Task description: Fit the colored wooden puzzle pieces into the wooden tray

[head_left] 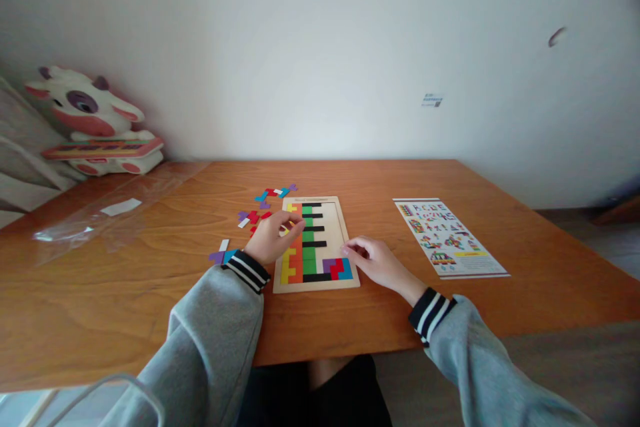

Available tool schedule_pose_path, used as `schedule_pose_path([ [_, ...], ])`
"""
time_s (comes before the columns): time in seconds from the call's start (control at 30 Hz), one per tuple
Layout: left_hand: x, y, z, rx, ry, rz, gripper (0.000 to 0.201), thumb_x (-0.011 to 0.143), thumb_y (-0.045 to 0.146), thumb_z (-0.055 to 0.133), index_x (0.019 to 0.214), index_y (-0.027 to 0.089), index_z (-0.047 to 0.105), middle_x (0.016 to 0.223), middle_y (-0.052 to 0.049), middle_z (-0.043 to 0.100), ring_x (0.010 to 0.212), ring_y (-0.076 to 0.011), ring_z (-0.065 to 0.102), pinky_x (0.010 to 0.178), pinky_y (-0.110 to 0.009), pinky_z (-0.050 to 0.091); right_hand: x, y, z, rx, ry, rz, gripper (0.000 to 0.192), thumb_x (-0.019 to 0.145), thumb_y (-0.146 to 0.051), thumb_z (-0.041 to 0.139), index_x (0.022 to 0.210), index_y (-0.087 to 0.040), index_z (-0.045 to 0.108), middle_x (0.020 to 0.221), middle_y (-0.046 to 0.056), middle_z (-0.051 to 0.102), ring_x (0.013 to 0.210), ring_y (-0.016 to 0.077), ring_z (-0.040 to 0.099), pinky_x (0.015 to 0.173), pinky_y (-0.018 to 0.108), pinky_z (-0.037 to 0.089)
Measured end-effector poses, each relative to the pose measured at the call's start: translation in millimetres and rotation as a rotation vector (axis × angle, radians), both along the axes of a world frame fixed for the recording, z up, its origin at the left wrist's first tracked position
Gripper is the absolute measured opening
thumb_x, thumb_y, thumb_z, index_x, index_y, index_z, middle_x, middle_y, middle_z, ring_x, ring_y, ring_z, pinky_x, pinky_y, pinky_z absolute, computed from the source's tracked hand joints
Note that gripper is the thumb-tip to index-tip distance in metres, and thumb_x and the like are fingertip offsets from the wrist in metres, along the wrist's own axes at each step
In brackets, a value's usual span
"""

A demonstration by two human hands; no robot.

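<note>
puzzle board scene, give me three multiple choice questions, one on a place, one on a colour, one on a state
1. Where does the printed pattern sheet lie?
A. right of the puzzle board
B. under the board
C. on the cow toy

2. What colour are the long bars set across the board?
A. white
B. black
C. pink

3. How full is the board?
A. completely filled
B. empty
C. partly filled

Answers: 1 A, the sheet lies apart on the table, beyond the right hand. 2 B, black bars cross the green column. 3 C, bare wood shows at the upper right while the left hand rests at its edge.
</note>
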State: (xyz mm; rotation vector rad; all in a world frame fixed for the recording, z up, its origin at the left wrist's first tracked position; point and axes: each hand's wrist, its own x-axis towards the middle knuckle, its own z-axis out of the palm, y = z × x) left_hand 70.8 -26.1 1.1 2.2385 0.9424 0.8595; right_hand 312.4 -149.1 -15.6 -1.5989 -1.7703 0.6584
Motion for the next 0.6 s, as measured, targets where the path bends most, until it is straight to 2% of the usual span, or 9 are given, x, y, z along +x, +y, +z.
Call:
schedule_pose_path([
  [0.1,7.7,8.1,-3.0,0.265,0.09,-0.101,0.019,0.089,0.035,0.057,0.09,0.018,0.067,0.088,-0.006,0.07,0.078,-0.0171,0.063,0.076,-0.032,0.052,9.8,27.2,9.9,-0.148,-0.05,0.069,0.042,0.094,-0.05,0.048,0.084,-0.015,0.07,0.072,0.005,0.069,0.064,0.0168,0.06,0.06,0.027,0.041],
  [0.2,10.3,13.9,-10.7,0.393,0.101,-0.133,0.016,0.091,0.029,0.055,0.092,0.018,0.067,0.09,-0.007,0.07,0.083,-0.0185,0.063,0.08,-0.034,0.052,13.9,52.7,15.0,-0.192,-0.032,0.144,0.035,0.09,-0.046,0.056,0.087,-0.014,0.07,0.076,0.005,0.07,0.068,0.0164,0.061,0.062,0.026,0.042],
  [0.27,7.5,17.1,-15.1,0.43,0.103,-0.152,0.016,0.092,0.028,0.055,0.094,0.019,0.067,0.092,-0.007,0.07,0.087,-0.0193,0.063,0.083,-0.035,0.051,12.0,64.7,15.1,-0.188,-0.011,0.187,0.032,0.086,-0.045,0.063,0.092,-0.015,0.071,0.08,0.005,0.07,0.071,0.0158,0.061,0.064,0.026,0.043],
  [0.37,0.5,19.6,-18.1,0.455,0.135,-0.196,0.015,0.092,0.028,0.055,0.094,0.019,0.067,0.093,-0.007,0.07,0.088,-0.0194,0.062,0.084,-0.036,0.051,3.1,72.5,11.9,-0.203,0.004,0.257,0.032,0.081,-0.045,0.07,0.092,-0.015,0.071,0.075,0.003,0.067,0.066,0.0136,0.057,0.06,0.024,0.043],
  [0.5,-3.6,19.0,-19.3,0.451,0.154,-0.17,0.015,0.092,0.025,0.054,0.093,0.019,0.067,0.092,-0.007,0.069,0.086,-0.0189,0.061,0.082,-0.035,0.05,-10.4,69.0,4.9,-0.085,-0.026,0.185,0.029,0.072,-0.038,0.08,0.088,-0.016,0.071,0.085,0.004,0.065,0.071,0.0136,0.058,0.064,0.024,0.045],
  [0.6,-3.0,18.7,-20.3,0.441,0.129,-0.15,0.015,0.092,0.023,0.052,0.093,0.019,0.066,0.092,-0.006,0.069,0.087,-0.019,0.06,0.082,-0.034,0.05,-15.7,64.5,0.7,-0.021,-0.081,0.185,0.022,0.075,-0.035,0.079,0.087,-0.019,0.071,0.088,0.003,0.064,0.076,0.0144,0.059,0.067,0.025,0.046],
])
